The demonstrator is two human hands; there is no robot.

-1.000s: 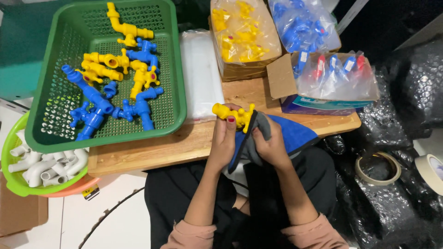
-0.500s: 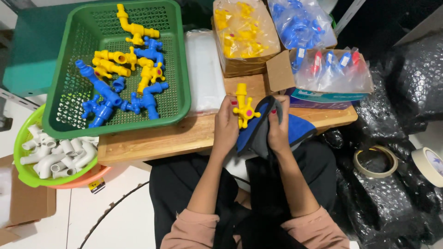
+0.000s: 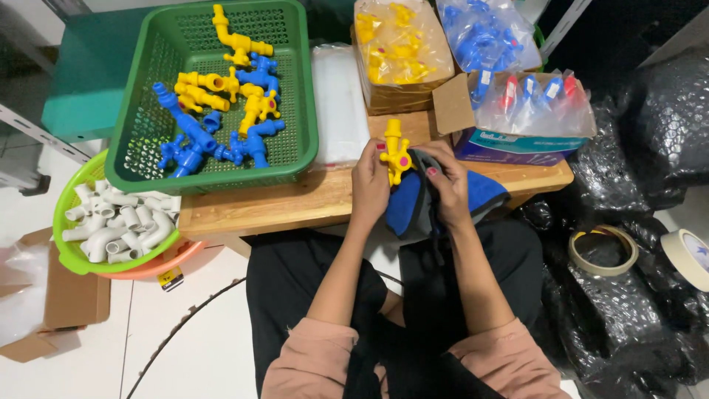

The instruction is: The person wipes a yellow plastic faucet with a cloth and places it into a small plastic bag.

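Note:
A yellow plastic tap [image 3: 395, 151] stands upright between my hands, above the wooden table's [image 3: 295, 203] near edge. My left hand [image 3: 368, 186] grips its body from the left side. My right hand [image 3: 446, 185] presses a blue and grey cloth [image 3: 417, 203] against the tap's right side. The cloth hangs down over the table edge toward my lap.
A green basket [image 3: 303, 140] of yellow and blue taps sits at the left. Clear plastic bags [image 3: 338, 103] lie beside it. Boxes with bagged yellow taps [image 3: 399, 52] and blue taps [image 3: 487, 37] stand behind. A bowl of white pipe elbows [image 3: 118, 225] and tape rolls [image 3: 602, 250] sit lower.
The tap has turned from lying sideways to standing upright between my hands. The camera has shifted, so the table sits more to the right in view.

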